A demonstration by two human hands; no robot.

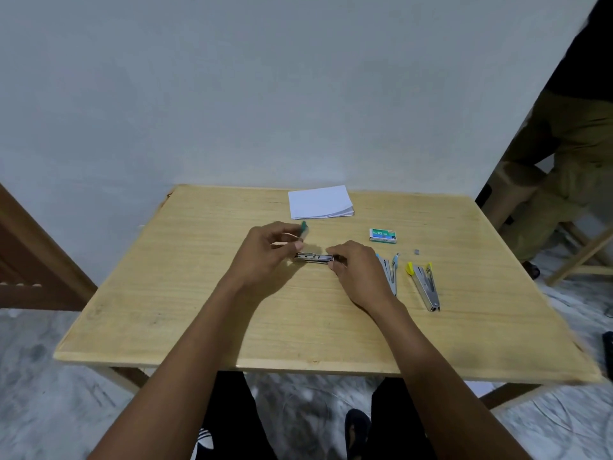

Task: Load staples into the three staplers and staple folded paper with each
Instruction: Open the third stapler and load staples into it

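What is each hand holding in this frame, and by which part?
Both hold the green stapler, opened: the left hand grips its raised green-tipped top arm, and the right hand pinches the right end of its metal magazine.

Wooden table [199,310], grey wall [232,78], marbled floor [49,410]

Your head camera looks forward and down, close above the pale wooden table [199,310], facing the grey wall [232,94].

Both bare forearms reach forward and converge. The left hand [265,249] curls thumb and fingers round one end of the stapler [313,257]. The right hand [361,273] pinches the other end, knuckles up.
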